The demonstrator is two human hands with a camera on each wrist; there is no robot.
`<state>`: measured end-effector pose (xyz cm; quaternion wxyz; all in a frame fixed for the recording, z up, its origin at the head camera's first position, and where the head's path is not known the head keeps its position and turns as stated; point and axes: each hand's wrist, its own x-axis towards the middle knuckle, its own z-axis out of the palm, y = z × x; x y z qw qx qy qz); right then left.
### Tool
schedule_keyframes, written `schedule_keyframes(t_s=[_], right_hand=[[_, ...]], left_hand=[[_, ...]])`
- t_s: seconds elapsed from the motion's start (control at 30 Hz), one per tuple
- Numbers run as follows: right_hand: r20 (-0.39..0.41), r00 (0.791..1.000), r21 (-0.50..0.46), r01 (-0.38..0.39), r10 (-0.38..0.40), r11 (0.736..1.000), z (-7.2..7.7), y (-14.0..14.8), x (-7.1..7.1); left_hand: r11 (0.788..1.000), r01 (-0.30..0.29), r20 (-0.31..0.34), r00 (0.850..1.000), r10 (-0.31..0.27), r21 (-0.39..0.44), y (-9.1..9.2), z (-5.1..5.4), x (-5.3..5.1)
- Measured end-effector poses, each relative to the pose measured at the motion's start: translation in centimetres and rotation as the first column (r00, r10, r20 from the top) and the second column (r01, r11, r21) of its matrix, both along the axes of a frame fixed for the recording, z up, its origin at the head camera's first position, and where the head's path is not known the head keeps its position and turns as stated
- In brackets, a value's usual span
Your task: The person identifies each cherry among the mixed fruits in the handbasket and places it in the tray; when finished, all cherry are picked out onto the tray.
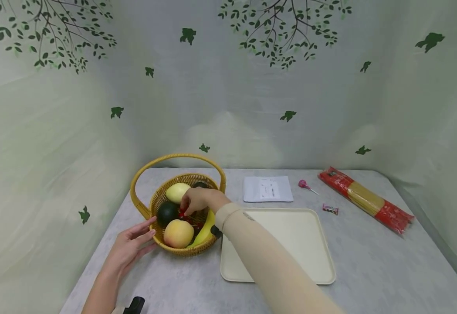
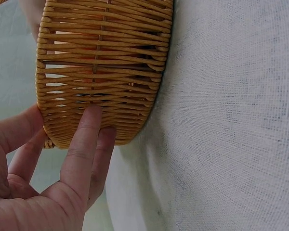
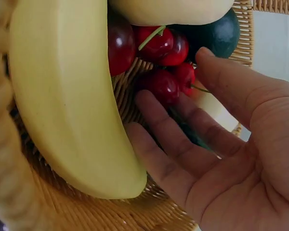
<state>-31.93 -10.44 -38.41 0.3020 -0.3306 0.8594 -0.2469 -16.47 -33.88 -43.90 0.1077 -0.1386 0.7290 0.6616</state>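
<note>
A yellow-brown wicker basket (image 1: 202,249) holds fruit: a peach (image 1: 179,233), a dark green avocado-like fruit (image 1: 167,213), a pale yellow fruit (image 1: 177,192), a banana (image 1: 204,233) and several red cherries (image 3: 156,86). Reaching inside, my right hand (image 1: 197,199) has its thumb and fingers around the cherries in the middle, pinching at them. The banana lies beside its fingers in the right wrist view. My left hand (image 1: 132,244) steadies the basket from the near left, extended fingers (image 2: 79,149) touching the outer weave and rim.
Right of the basket lies a cream tray (image 1: 291,244), partly under my right forearm. Behind it is a white packet with a label (image 1: 268,189). A pink lollipop (image 1: 303,184), a small wrapped candy (image 1: 330,209) and a long red-and-yellow pack (image 1: 365,198) lie farther right.
</note>
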Motion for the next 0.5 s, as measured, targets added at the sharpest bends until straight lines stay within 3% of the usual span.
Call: schedule_keyframes(t_s=[0.13,0.37,0.5], right_hand=[[0.021,1.000,0.023,0.017,-0.017,1.000,0.1,-0.7,0.4],[-0.065,0.998,0.106,0.002,0.005,0.994,0.5,-1.1,1.0],[-0.082,0.996,0.152,0.038,-0.026,0.988,0.6,-1.2,1.3]], left_hand=[[1.000,-0.009,0.008,1.000,0.009,-0.008,-0.2,0.0,0.3],[1.000,-0.019,0.022,1.000,0.020,-0.015,0.0,0.2,0.3],[1.000,-0.025,0.020,0.999,0.025,-0.010,0.2,0.4,0.2]])
